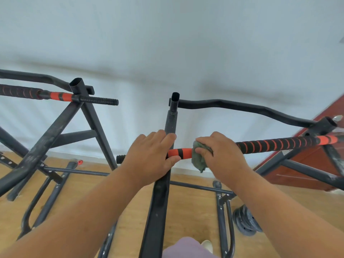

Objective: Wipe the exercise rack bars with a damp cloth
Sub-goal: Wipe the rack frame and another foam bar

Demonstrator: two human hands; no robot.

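Two bare arms reach forward from the bottom of the view. Below them is a bit of purple cloth [188, 247] over a leg, and a pale shoe [207, 245] on the wood floor [186, 205]. A stack of dark round weights [245, 221] lies on the floor to the right.

The left hand [150, 155] is wrapped around the near bar [279, 144], with its thumb under the orange part, right where the bar meets a black post [171, 123]. The right hand [221, 153] squeezes a green rag [199, 159] around the same bar, just beside the left hand. Some of the rag hangs down under the bar.

The bar runs off to the right, black with orange stripes. A second bar [59, 96] like it sits on the left side of the black rack [44, 142]. Two posts have open tops. Nothing can be seen inside them.

Behind is a wavy black bar [242, 107], then a white wall [167, 43]. A red-brown door [316, 161] is at the right. There is no writing to read.
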